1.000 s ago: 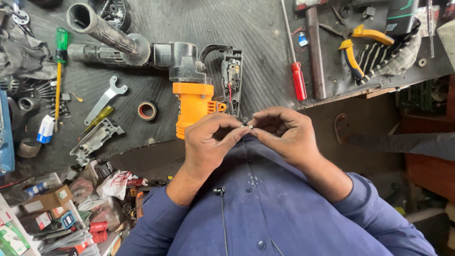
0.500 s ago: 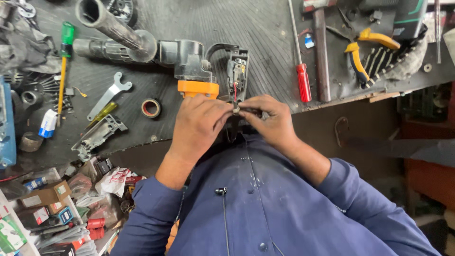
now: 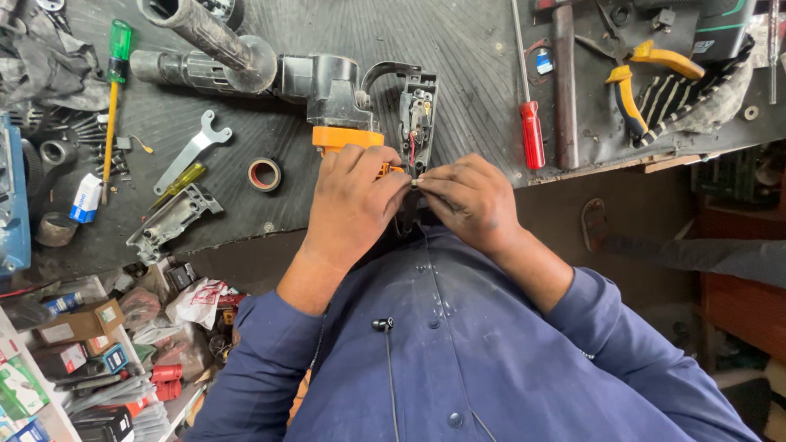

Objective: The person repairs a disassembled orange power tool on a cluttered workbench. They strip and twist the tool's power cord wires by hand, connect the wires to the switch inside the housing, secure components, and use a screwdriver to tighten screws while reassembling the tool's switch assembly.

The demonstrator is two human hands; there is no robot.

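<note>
Both hands have moved up from the chest to the opened black-and-orange power drill (image 3: 360, 106) since a second ago. Left hand (image 3: 352, 205) and right hand (image 3: 471, 200) meet fingertip to fingertip, pinching a small wire end (image 3: 414, 182) just below the drill's exposed switch housing (image 3: 417, 110). Right of the drill lies a red-handled screwdriver (image 3: 532, 135); left of it, a roll of tape (image 3: 264, 174) and a flat grey metal wrench (image 3: 192, 151).

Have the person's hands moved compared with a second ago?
Yes. Both the left hand and right hand have moved forward from the chest, and now reach the orange drill lying on the bench, fingers meeting at its open handle.
</note>
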